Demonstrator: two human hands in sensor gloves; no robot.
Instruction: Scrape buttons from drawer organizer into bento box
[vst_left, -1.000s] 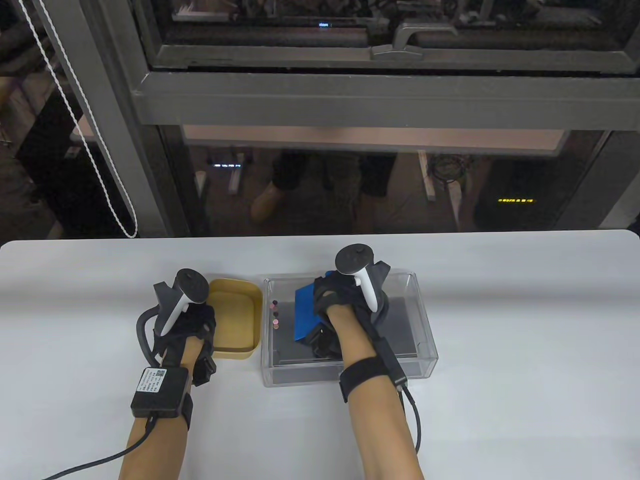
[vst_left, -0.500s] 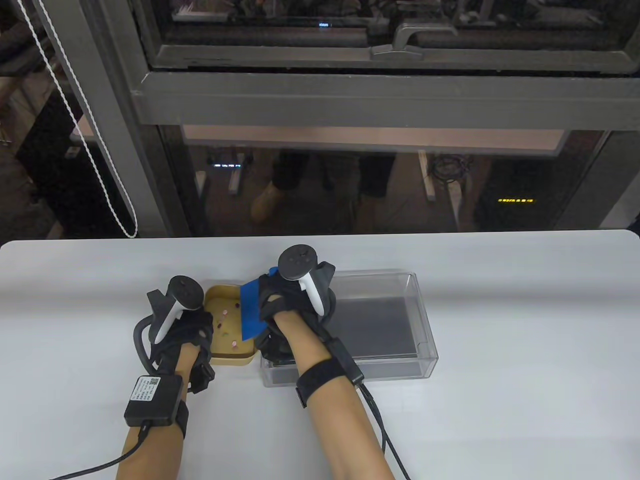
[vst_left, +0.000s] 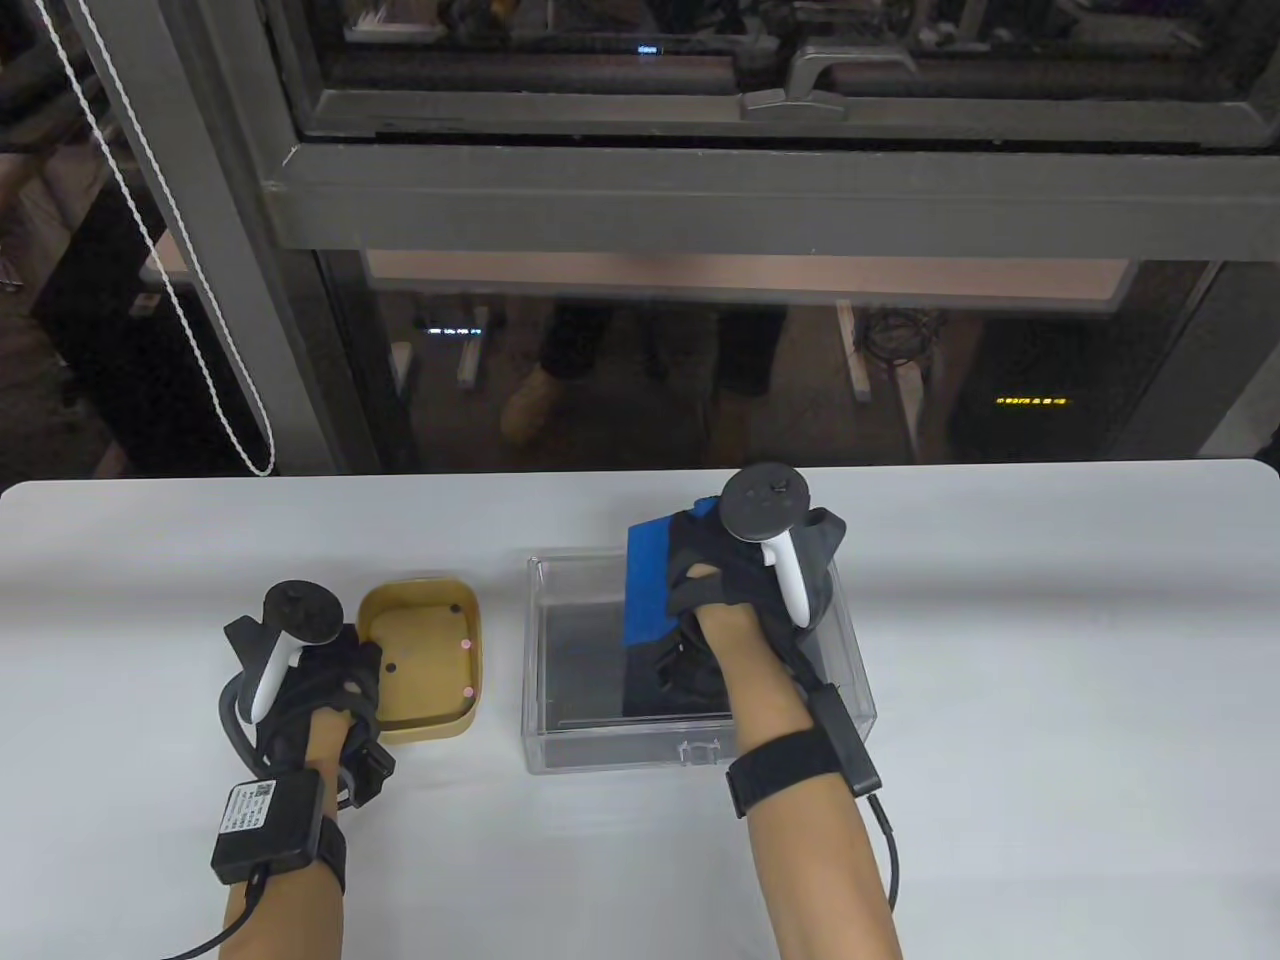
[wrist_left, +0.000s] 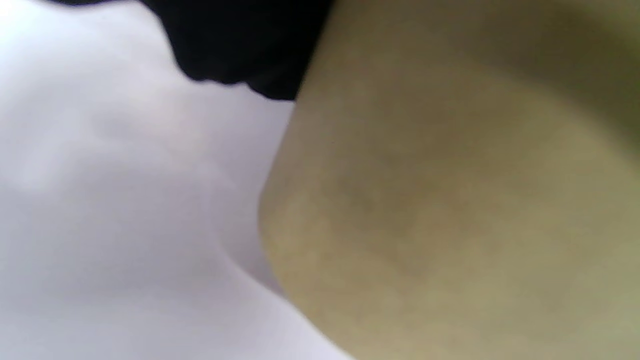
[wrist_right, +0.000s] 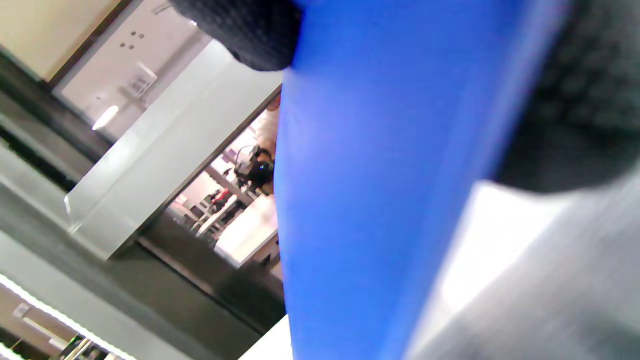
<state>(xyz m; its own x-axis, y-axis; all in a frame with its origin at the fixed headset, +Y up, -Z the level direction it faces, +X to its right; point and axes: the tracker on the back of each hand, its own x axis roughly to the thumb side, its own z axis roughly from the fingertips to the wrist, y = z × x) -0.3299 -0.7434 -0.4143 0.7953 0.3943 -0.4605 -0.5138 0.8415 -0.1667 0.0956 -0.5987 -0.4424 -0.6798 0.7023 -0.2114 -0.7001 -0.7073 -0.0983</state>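
Observation:
My left hand (vst_left: 335, 685) grips the left side of the tan bento box (vst_left: 478, 655), which stands on the table left of the organizer. A few pink and black buttons (vst_left: 465, 646) lie inside it. In the left wrist view the box wall (wrist_left: 450, 210) fills the right side, with a gloved finger (wrist_left: 240, 50) at the top. My right hand (vst_left: 725, 600) holds a blue scraper (vst_left: 650, 585) upright over the clear drawer organizer (vst_left: 545, 735). I see no buttons on its visible dark floor. The scraper (wrist_right: 375, 200) fills the right wrist view between gloved fingers (wrist_right: 250, 30).
The white table (vst_left: 1050, 650) runs to its far edge below a dark window frame (vst_left: 700, 190). A gap of bare table separates the box from the organizer. A bead cord (vst_left: 200, 350) hangs at the far left. The organizer's clear wall shows in the right wrist view (wrist_right: 150, 150).
My right hand carried the scraper from over the bento box back right, over the organizer. My left hand drew the box left, away from the organizer. The buttons now lie in the box.

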